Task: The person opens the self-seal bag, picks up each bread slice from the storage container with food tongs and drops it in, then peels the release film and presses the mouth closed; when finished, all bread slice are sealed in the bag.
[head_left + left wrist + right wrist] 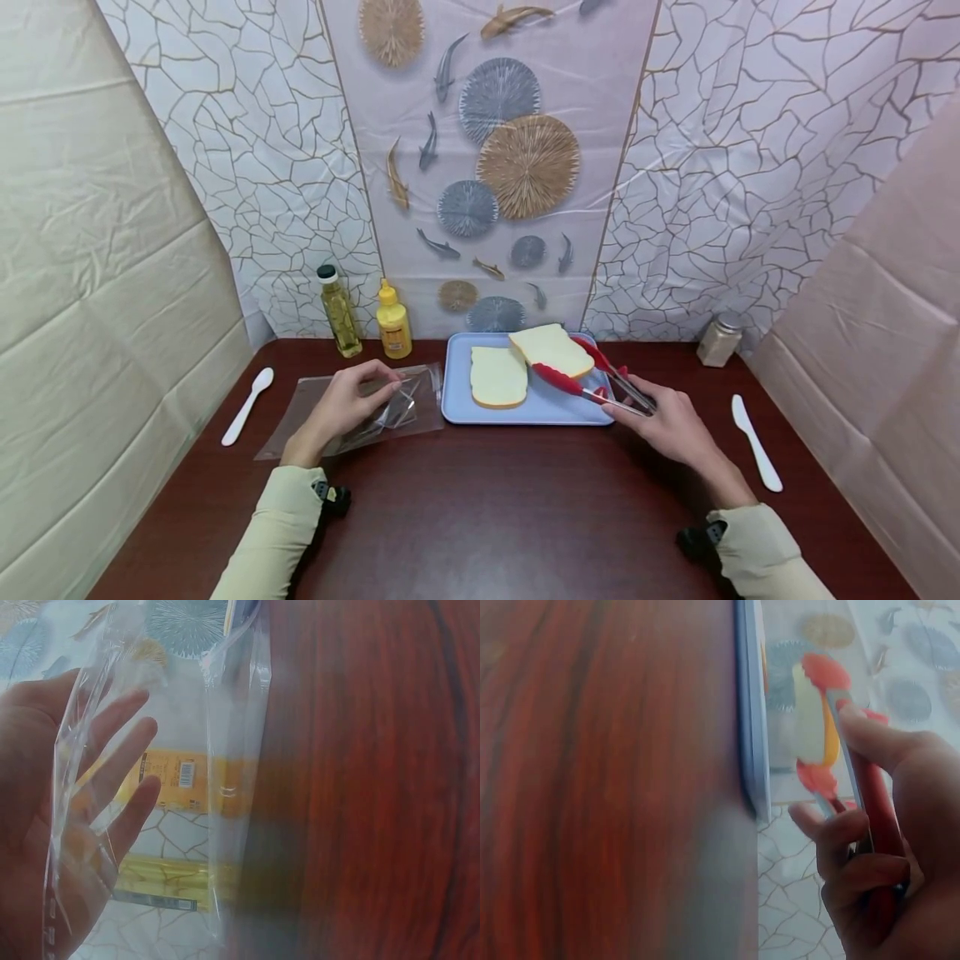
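My right hand (669, 418) grips a pair of tongs (558, 380) with red tips and metal arms. Between the tips is a bread slice (551, 347), tilted and raised over the right part of a light blue tray (456, 407). A second bread slice (498, 382) lies flat on that tray. To the tray's left, my left hand (347, 407) pinches the upper film of a clear plastic bag (427, 417) between thumb and index finger. The other fingers are spread behind the film in the left wrist view, where the pinch itself is hard to see.
Behind the bag stand an oil bottle (340, 317) and a yellow squeeze bottle (393, 323). A white spoon (248, 406) lies at the far left, a white knife (756, 443) at the far right. Near the right back corner stands a small shaker jar (720, 342). Patterned cloth walls enclose the table.
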`<state>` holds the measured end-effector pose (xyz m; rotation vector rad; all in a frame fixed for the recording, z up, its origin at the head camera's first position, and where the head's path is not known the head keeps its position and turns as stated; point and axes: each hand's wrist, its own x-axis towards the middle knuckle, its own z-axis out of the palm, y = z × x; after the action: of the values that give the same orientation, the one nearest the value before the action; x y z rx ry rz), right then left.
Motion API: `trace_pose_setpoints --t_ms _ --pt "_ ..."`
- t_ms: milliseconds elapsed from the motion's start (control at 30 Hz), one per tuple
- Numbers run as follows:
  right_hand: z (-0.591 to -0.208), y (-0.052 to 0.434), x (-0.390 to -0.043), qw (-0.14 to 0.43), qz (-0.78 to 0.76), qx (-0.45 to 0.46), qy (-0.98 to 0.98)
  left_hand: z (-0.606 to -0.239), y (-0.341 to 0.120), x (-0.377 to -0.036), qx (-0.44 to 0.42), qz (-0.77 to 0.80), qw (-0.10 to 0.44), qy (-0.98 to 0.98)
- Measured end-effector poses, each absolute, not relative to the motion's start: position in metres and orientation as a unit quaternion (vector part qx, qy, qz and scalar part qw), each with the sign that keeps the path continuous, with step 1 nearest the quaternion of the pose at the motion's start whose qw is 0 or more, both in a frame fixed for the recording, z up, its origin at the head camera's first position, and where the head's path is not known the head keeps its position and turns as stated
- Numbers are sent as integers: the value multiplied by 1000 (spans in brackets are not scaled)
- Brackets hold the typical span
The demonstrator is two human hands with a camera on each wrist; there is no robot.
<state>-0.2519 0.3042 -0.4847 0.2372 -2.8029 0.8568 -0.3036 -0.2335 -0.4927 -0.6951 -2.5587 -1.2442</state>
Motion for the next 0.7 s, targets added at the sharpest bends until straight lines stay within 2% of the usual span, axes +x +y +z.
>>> trace_pose_setpoints --t_ms 233,700 --pt "-482 284 -258 79 328 130 -932 -493 -233 -304 -241 -425 101 -867" --pt "-478 243 -269 22 355 219 -909 -492 -244 -305 -232 -426 126 -865"
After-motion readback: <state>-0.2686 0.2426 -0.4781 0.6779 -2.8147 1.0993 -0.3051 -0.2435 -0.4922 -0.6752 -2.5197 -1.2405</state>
